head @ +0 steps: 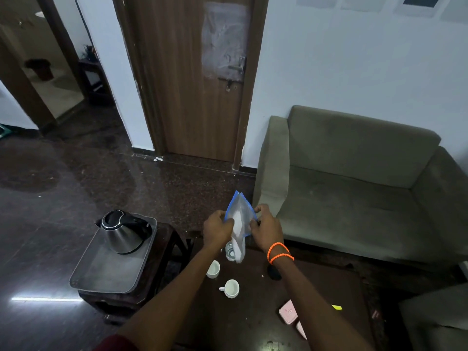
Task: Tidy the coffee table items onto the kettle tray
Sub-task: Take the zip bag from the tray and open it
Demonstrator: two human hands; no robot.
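Clear plastic, blue-edged: one zip bag (239,219), held up over the far end of the dark coffee table (316,300). Left hand (218,228) pinches its left edge, fingers curled on the plastic; right hand (266,228) pinches the right edge likewise, two orange bands at that wrist. Whether the bag's mouth is parted or closed cannot be told. Its lower end hangs down in front of a glass tumbler (230,252), so whether bag and glass touch is not clear.

Grey tray (111,277): sits on a small side stand to the left of the coffee table, well apart from the bag. Steel kettle (121,231) stands upright on its far part; the near part lies bare.

White cups, two: one cup (213,269) just beside the tumbler, the handled cup (230,288) nearer the person, both upright on the coffee table, neither on the tray.

Other table items: small black object (274,273) under the right forearm; pink case (288,312) toward the near right edge; yellow scrap (336,307). Grey sofa (354,188) behind.

Step in hand, as judged: handling the bag before it is carried across; nothing appears transferred. The next move would call for carrying the bag leftward and setting it on the tray's bare part, clear of the kettle.
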